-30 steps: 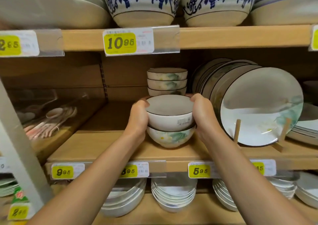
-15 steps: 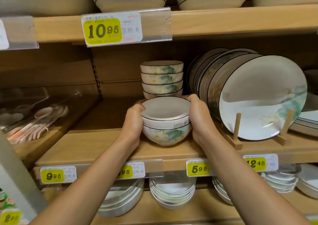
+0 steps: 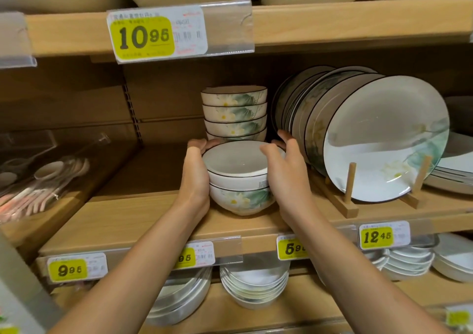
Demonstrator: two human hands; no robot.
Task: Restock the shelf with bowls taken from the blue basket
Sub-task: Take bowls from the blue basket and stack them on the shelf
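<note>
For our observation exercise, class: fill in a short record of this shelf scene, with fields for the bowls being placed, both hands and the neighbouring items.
Setting: wooden shop shelf with price tags
Front stack: two nested bowls, base on the shelf
Left hand: grips the front stack's left side
Right hand: cups its right side, thumb at the rim
Back stack: four bowls, directly behind
Plates: upright in a wooden rack, right of the bowls
Spoons: in a clear box, far left

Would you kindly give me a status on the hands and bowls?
Left hand and right hand cupped round the two-bowl stack. Stack seated on the shelf, ahead of the rear bowl stack. Racked plates close beside right hand.
</note>
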